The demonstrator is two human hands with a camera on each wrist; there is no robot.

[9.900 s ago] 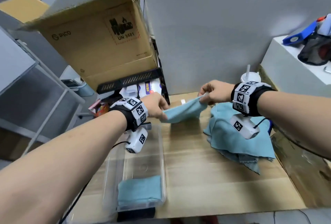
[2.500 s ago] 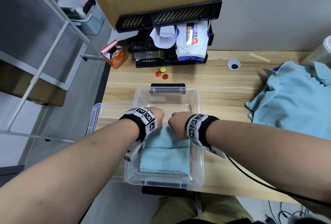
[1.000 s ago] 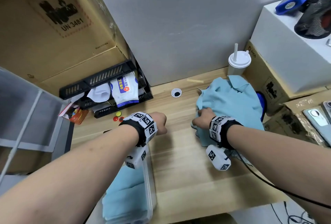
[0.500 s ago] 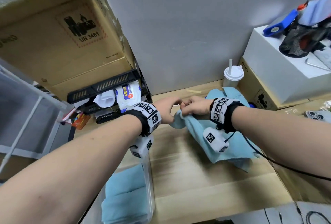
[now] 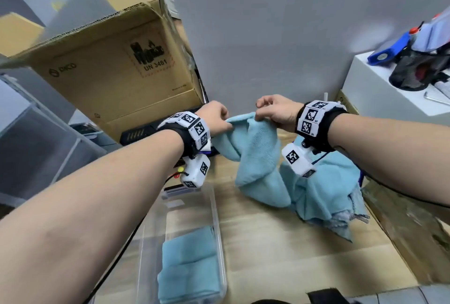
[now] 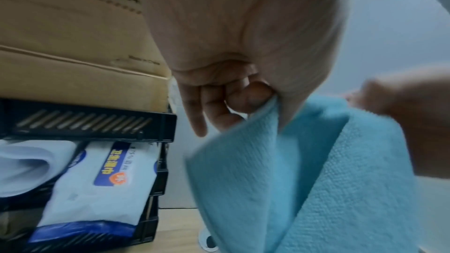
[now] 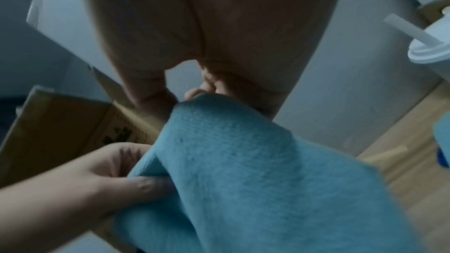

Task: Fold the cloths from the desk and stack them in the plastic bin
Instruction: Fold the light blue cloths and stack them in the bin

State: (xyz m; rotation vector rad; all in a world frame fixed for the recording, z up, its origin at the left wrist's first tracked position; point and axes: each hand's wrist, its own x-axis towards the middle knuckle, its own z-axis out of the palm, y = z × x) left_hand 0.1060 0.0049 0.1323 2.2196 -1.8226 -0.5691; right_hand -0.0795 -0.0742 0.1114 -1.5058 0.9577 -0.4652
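Blue cloth [image 5: 258, 157] held up in the air above the worktop [image 5: 280, 250], hanging bunched and creased, not yet folded. Left hand [image 5: 215, 118] pinches one top corner: left wrist view shows thumb and curled fingers [image 6: 248, 99] clamped on the cloth edge. Right hand [image 5: 277, 111] pinches the top edge just beside it; right wrist view shows its fingers [image 7: 155, 101] nipping the fabric, other fingers partly hidden. Hands close together, cloth's lower end dangling toward the worktop.

Progress: plastic bin [image 5: 219, 230] at the near-left of the worktop already has folded blue cloths [image 5: 192, 264] stacked flat inside; looks like at least two layers, exact count cannot tell. Right of the held cloth, a heap of loose cloths [image 5: 326, 194] lies unfolded on the worktop, several pieces by the look of it. So judged partway done: some in the bin, one in hand at the start of its fold, pile left.

Likely next: spread the top edge taut, fold, then lay it on the stack in the bin.

Around: cardboard box [image 5: 117, 72] behind left, black tray rack [image 6: 97, 122] with wipes pack [image 6: 104, 186], lidded cup [image 7: 431, 49] with straw at right.
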